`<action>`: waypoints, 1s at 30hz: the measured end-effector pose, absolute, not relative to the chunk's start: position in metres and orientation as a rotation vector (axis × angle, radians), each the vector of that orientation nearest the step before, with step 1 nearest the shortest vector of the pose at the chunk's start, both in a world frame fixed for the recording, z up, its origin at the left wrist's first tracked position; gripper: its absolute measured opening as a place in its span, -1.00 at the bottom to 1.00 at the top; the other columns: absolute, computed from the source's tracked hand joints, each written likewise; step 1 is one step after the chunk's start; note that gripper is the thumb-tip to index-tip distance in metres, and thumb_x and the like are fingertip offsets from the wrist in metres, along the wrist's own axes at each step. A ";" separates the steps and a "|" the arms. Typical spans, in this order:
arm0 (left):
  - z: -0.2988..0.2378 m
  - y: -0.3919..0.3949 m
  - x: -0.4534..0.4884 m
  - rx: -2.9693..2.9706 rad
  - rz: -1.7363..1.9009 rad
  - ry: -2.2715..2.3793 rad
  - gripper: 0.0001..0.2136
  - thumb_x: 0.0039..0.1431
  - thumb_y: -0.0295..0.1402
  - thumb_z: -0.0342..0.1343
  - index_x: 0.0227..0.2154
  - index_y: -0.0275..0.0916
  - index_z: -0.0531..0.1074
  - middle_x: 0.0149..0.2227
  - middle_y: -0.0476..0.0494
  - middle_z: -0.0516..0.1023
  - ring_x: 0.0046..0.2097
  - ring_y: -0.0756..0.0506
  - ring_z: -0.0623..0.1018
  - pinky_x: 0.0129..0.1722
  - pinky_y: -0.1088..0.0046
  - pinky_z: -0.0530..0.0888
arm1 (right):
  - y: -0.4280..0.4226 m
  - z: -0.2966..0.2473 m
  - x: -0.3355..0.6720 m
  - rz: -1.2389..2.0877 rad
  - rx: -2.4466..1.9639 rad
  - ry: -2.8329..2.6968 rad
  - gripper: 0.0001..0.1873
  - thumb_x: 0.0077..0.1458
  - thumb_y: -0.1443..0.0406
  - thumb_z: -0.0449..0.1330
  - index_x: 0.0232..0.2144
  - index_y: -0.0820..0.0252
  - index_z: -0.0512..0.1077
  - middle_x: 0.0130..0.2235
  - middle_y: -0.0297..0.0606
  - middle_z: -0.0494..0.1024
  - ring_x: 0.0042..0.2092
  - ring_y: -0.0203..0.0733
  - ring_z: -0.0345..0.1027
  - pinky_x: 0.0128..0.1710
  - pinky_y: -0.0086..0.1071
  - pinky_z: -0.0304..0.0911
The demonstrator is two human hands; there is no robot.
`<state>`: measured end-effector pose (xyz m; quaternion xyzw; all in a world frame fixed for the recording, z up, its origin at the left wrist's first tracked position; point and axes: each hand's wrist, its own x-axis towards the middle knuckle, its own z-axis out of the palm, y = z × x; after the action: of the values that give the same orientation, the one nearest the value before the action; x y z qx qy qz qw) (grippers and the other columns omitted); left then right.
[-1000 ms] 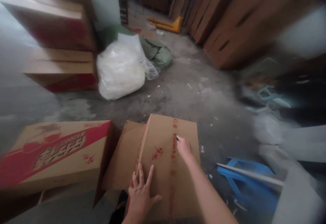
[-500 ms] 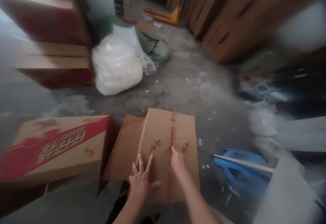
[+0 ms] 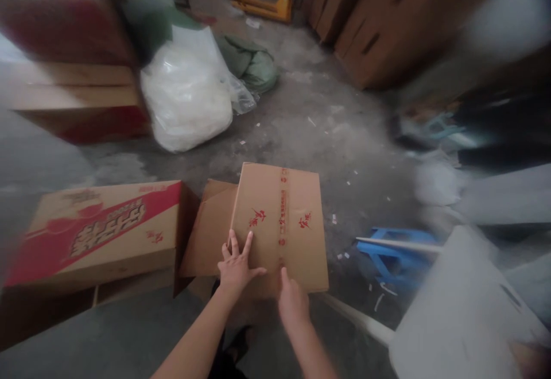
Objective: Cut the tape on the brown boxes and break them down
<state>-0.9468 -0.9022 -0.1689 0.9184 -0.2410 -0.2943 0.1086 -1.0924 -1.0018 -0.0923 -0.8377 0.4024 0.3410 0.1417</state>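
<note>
A brown cardboard carton stands in front of me with its top flaps closed. Clear packing tape with red print runs along its middle seam. My left hand lies on the carton's near left top edge, fingers spread. At the near end of the tape, my right hand touches the carton with one digit stretched forward; its other fingers are curled in, and nothing shows in them. A brown cardboard flap or second box sits against the carton's left side.
A red-and-tan printed carton lies at left, with stacked cartons behind. A white plastic sack rests on the floor. On the right are a blue plastic stool and a white object. A yellow pallet jack stands far back.
My right hand has slid toward me along the tape, from mid-carton to its near edge. My left hand stays spread on the left edge. The view has shifted slightly.
</note>
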 end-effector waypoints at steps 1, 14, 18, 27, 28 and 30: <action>-0.168 -0.902 -0.947 2.696 -0.867 -0.712 0.09 -0.15 0.21 0.29 0.38 0.25 -0.23 0.45 -0.26 -0.66 0.37 -0.67 -0.02 -0.03 -0.24 0.43 | -0.996 -0.090 -1.099 1.003 -2.406 1.168 -0.30 0.21 0.54 -0.19 0.36 0.17 0.14 -0.10 0.05 0.58 -0.05 0.05 0.52 -0.10 -0.19 0.39; -0.174 -0.905 -0.939 2.674 -0.888 -0.771 0.12 -0.19 0.40 0.12 0.40 0.22 -0.27 0.42 -0.25 -0.76 0.36 -0.73 -0.07 0.01 -0.40 0.33 | -0.959 -0.097 -1.207 0.401 -1.928 1.447 -0.45 0.28 0.39 -0.08 0.28 0.23 0.30 0.14 -0.05 0.52 0.17 -0.13 0.41 0.15 -0.39 0.29; -0.177 -0.905 -0.936 2.688 -0.895 -0.776 0.13 -0.22 0.44 0.08 0.40 0.23 -0.29 0.42 -0.27 -0.76 0.36 -0.73 -0.07 0.01 -0.42 0.32 | -0.958 -0.115 -1.205 0.110 -1.702 1.626 -0.42 0.28 0.31 -0.11 0.31 0.31 0.24 0.21 -0.10 0.45 0.18 -0.14 0.39 0.14 -0.39 0.29; -0.172 -0.910 -0.935 2.685 -0.897 -0.824 0.14 -0.20 0.47 0.00 0.41 0.16 -0.30 0.40 -0.35 -0.78 0.32 -0.80 -0.02 -0.01 -0.38 0.36 | -0.939 -0.124 -1.169 0.117 -1.661 1.855 -0.38 0.30 0.28 -0.21 0.34 0.22 0.19 0.07 -0.15 0.58 0.02 -0.10 0.50 -0.02 -0.37 0.37; -0.170 -0.910 -0.931 2.691 -0.908 -0.847 0.11 -0.15 0.44 0.01 0.41 0.14 -0.28 0.41 -0.40 -0.74 0.29 -0.81 0.05 -0.04 -0.33 0.39 | -0.937 -0.125 -1.164 0.124 -1.655 1.878 -0.38 0.30 0.28 -0.22 0.35 0.23 0.18 0.08 -0.14 0.57 0.04 -0.10 0.49 0.00 -0.36 0.36; -0.164 -0.910 -0.918 2.711 -0.896 -1.000 0.00 -0.02 0.32 0.06 0.42 0.07 -0.18 0.44 -0.52 -0.50 0.23 -0.75 0.22 -0.06 -0.25 0.41 | -0.935 -0.125 -1.151 0.138 -1.643 1.928 -0.37 0.30 0.28 -0.23 0.35 0.26 0.16 0.09 -0.12 0.56 0.07 -0.09 0.47 0.02 -0.35 0.35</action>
<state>-0.9180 -0.9102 -0.1644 0.8946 -0.3300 -0.2958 0.0579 -1.1513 -0.9347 -0.1247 -0.6183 0.7255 0.0518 0.2979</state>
